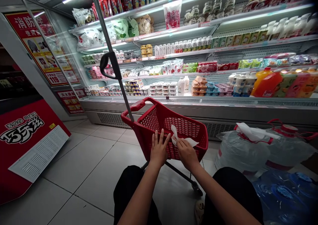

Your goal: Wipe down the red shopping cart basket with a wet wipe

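Observation:
A red plastic shopping cart (146, 142) on dark legs with wheels stands before my knees. My left hand (159, 146) lies against its near side with the fingers spread, holding nothing. In my right hand (185, 152) is a white tissue (191, 141), pinched at the near rim of the basket. Parts of the tissue stick out above and to the right of the fingers. The basket has pierced walls, and its bottom is partly hidden by my hands.
A lit refrigerated shelf unit (149, 100) with bottles, cups and packets runs behind the cart. Large water bottles (242, 148) in plastic wrap and blue-capped water jugs (283, 192) stand at right. A red freezer (27, 142) is at left. A grey pole (123, 85) rises by the cart's handle.

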Demonstrator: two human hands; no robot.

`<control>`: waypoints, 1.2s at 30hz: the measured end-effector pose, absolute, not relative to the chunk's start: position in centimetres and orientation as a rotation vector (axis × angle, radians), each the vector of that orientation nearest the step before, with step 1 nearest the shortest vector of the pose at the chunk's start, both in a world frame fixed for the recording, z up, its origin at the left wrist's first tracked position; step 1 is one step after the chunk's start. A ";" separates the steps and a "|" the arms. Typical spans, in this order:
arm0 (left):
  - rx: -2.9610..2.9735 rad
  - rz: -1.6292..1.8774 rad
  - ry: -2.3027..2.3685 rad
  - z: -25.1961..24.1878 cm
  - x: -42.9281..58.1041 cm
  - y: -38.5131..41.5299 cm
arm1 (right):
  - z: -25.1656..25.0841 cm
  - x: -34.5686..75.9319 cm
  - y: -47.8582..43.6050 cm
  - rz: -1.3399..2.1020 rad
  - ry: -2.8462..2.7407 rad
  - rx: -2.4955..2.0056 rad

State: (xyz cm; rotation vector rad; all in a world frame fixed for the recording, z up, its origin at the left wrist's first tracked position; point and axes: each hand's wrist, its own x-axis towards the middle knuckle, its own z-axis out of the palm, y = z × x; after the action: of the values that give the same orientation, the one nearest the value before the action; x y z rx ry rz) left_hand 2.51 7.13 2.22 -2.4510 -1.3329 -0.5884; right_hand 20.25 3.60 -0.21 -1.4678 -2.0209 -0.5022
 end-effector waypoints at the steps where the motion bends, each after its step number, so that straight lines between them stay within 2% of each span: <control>1: -2.456 -0.581 -1.317 2.2 2.3 7.1 | -0.3 21.1 3.1 -0.491 -2.032 -1.455; 9: -2.517 -0.584 -1.324 2.8 2.2 8.0 | -2.8 27.3 -1.5 -0.482 -1.951 -1.534; 14: -2.538 -0.585 -1.421 2.5 4.6 7.7 | -3.8 25.0 -1.3 -0.571 -1.928 -1.530; 21: -2.554 -0.597 -1.373 0.3 5.9 7.0 | -2.3 20.5 1.7 -0.509 -2.026 -1.444; 28: -2.441 -0.608 -1.552 1.1 2.7 9.5 | -3.4 21.5 -1.4 -0.500 -2.191 -1.338; 36: -2.328 -0.795 -1.632 -1.1 2.6 7.6 | -3.7 23.9 -1.4 -0.603 -2.278 -1.194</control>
State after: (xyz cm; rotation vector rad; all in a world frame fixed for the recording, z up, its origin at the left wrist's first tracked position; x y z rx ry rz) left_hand 2.60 7.61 -1.10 -2.3282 -1.6324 -0.7952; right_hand 23.92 -1.37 -3.72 -1.1941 -2.2778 -0.6029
